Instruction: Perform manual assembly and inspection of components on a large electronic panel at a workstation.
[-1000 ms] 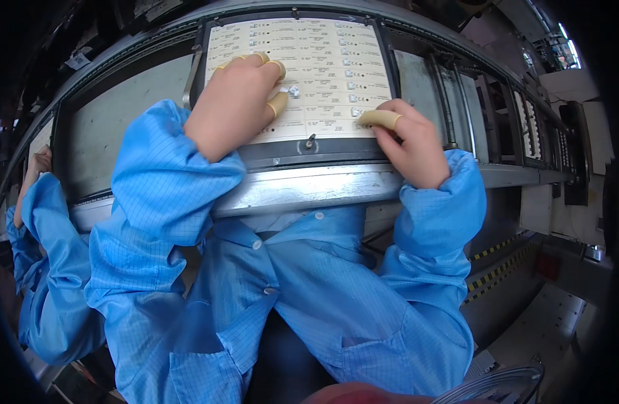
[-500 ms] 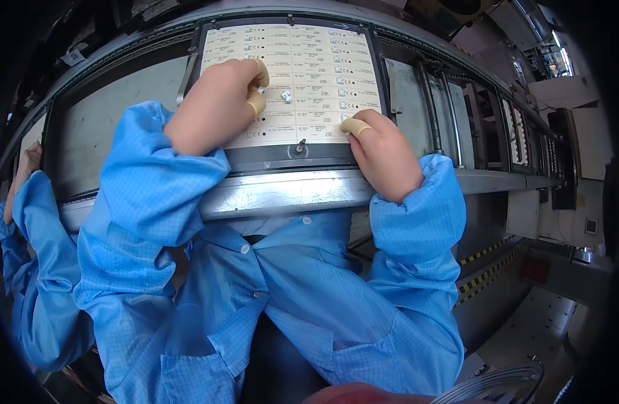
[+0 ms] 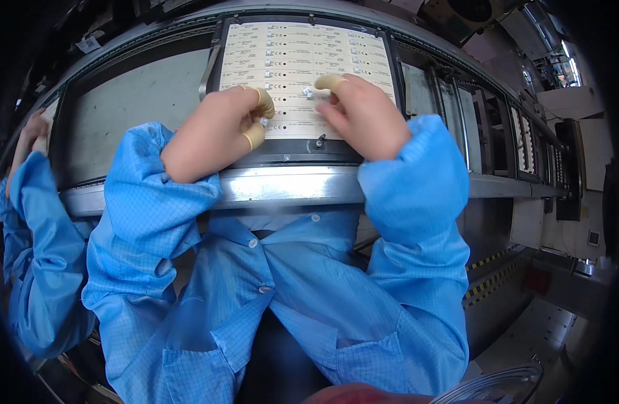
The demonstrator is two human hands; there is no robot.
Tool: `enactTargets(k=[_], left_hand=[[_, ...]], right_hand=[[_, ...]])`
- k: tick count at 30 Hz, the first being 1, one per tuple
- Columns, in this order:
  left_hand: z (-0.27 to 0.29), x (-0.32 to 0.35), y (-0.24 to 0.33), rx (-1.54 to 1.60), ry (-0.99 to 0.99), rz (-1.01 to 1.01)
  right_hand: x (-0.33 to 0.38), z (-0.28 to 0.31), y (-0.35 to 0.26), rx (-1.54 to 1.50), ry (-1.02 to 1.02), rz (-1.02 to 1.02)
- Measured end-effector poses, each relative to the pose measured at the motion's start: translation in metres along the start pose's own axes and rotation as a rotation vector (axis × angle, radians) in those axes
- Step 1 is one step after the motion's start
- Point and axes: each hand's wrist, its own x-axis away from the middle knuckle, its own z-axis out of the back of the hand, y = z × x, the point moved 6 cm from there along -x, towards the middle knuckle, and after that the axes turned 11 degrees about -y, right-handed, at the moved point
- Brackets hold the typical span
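A cream-coloured panel [image 3: 245, 66] of repeated printed boards lies in a dark frame [image 3: 289, 151] in front of me, with small white components in rows on it. My left hand [image 3: 215, 128] is over the panel's near left part. Its thumb and index finger, in yellowish finger cots, close on a small white component [image 3: 264, 122] low over a board. My right hand [image 3: 367, 114] hovers at the panel's middle, its cotted index finger stretched out and the thumb apart from it. Just left of that fingertip lies a little cluster of loose white components [image 3: 307, 92].
The frame rests on a conveyor with a metal front rail [image 3: 293, 185]. A dark fastener [image 3: 319, 141] sticks up at the frame's near edge. At far left, another person's hand [image 3: 35, 126] is at a similar panel. More panels [image 3: 525, 145] are on the line at right.
My left hand has come nearer to me, down the column of boards. My right hand has left the near right part of the panel and moved left to the loose components. The view has shifted slightly.
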Motion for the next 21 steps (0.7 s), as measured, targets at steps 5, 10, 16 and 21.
enactTargets(k=[5,10,16,21], left_hand=[[-0.009,0.004,-0.008,-0.050,0.038,-0.075],[-0.013,0.003,-0.007,-0.128,0.038,-0.045],[-0.017,-0.007,0.019,-0.414,-0.080,-0.046],[-0.024,-0.006,0.030,-0.625,-0.099,-0.067]], right_hand=[[-0.022,-0.012,-0.001,0.019,-0.074,-0.078],[-0.018,-0.017,0.002,0.018,-0.030,-0.070],[-0.008,-0.015,0.012,-0.060,0.048,-0.086],[-0.007,-0.014,0.014,-0.051,0.098,-0.050]])
